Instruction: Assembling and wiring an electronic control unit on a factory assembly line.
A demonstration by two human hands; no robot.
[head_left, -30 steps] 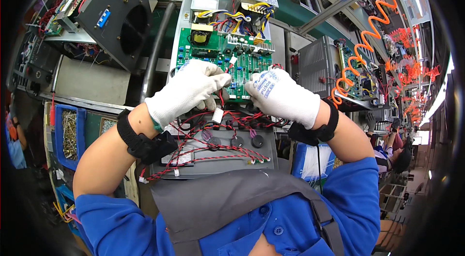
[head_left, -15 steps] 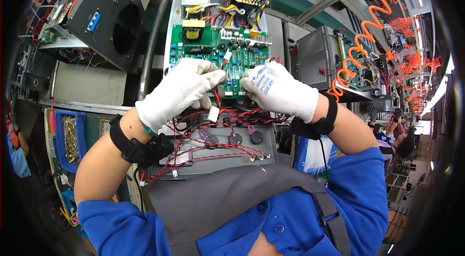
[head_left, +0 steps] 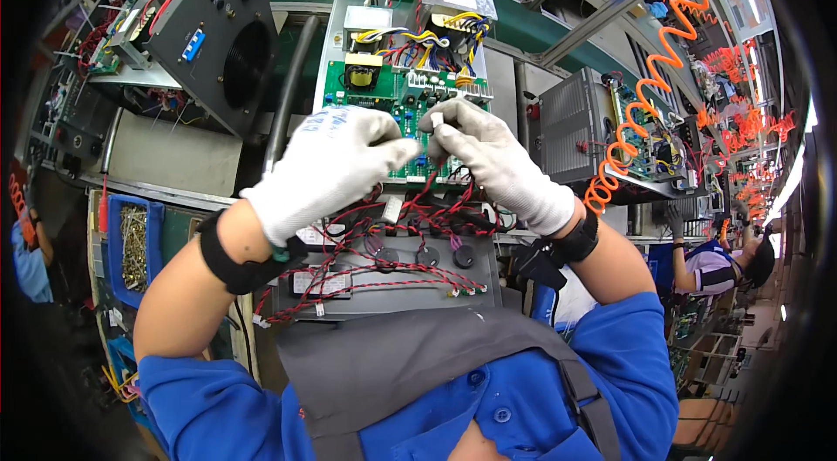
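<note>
Right hand (head_left: 495,163) pinching white connector (head_left: 438,119) above green circuit board (head_left: 408,118); left hand (head_left: 336,163) near, fingers curled, cannot tell whether holding anything.

A bright strip light (head_left: 790,175) glows right of a metal beam (head_left: 610,11).

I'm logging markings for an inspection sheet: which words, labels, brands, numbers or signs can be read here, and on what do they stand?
None can be quoted.
Left glove: blue print on its back, too blurred to read.
White label on the grey panel: print too small to read.
Dark upright panel: small light markings, too small to read.
</note>
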